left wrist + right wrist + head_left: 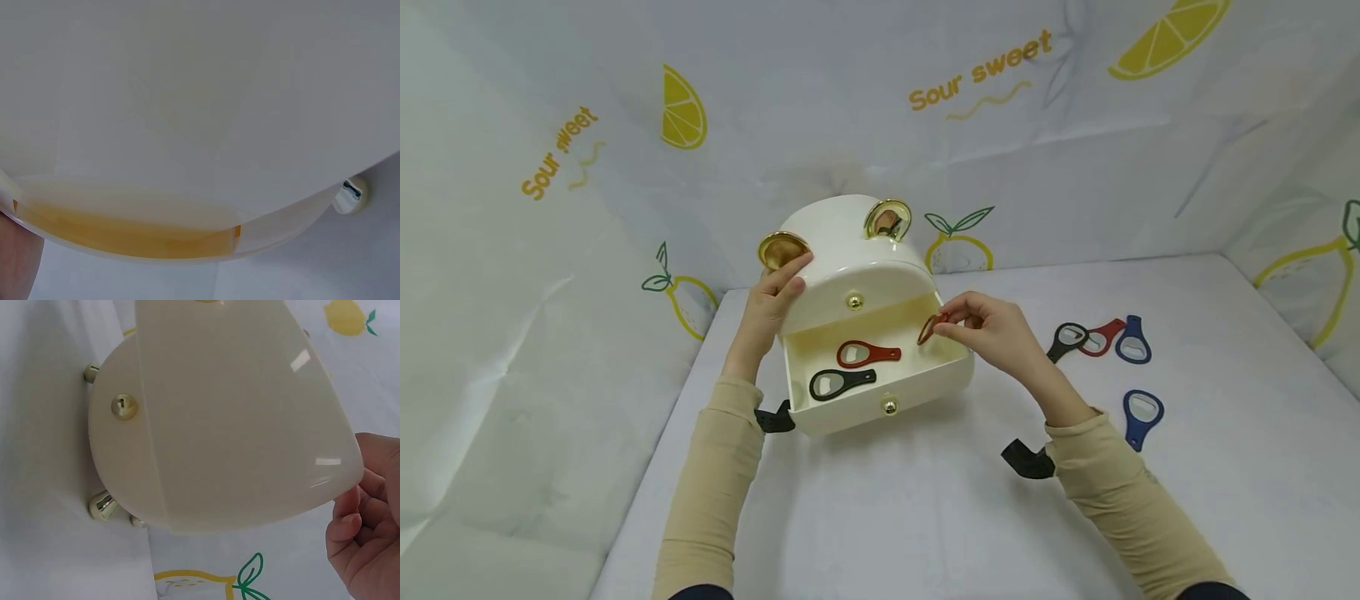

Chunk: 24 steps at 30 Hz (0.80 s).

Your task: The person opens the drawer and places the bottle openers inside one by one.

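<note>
In the head view a white storage box (857,225) with gold-lined ears stands with its lower drawer (850,419) pulled out. Inside the drawer lie a red bottle opener (869,354) and a black bottle opener (842,383). My left hand (767,308) rests on the box's upper left side, below one ear, its fingers fairly straight. Over the drawer's right end, my right hand (988,329) pinches another red bottle opener (929,328) between thumb and fingers. White box wall fills most of the left wrist view. The right wrist view shows my curled right fingers beside the drawer, the opener hidden.
On the table to the right lie a black bottle opener (1066,340), a red one (1102,337) and two blue ones, the far one (1133,342) and the near one (1142,417). A lemon-print sheet (820,108) hangs behind the table.
</note>
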Each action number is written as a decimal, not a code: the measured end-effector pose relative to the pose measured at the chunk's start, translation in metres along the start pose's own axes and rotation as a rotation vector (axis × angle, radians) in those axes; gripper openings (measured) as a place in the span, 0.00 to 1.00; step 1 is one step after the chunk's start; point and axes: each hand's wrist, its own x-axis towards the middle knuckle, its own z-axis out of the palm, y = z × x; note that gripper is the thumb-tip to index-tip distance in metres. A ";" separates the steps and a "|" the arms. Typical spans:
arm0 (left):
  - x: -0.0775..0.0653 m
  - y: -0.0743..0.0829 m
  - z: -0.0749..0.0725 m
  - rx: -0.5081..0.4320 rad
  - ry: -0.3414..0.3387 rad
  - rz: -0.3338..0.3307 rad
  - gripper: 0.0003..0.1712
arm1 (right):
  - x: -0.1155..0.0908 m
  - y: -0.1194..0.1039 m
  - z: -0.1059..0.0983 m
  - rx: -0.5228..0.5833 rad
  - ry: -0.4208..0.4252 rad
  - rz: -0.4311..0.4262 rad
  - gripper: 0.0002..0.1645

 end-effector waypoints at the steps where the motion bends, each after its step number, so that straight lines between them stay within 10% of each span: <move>1: 0.000 0.000 0.000 -0.004 -0.001 0.000 0.28 | 0.000 0.001 0.001 -0.017 0.001 0.002 0.12; 9: 0.000 -0.001 0.000 -0.011 -0.003 0.007 0.29 | 0.007 -0.001 0.006 -0.162 0.003 -0.062 0.09; 24: 0.001 -0.003 -0.001 -0.005 -0.003 0.016 0.29 | 0.023 -0.021 0.009 -0.556 -0.252 -0.092 0.13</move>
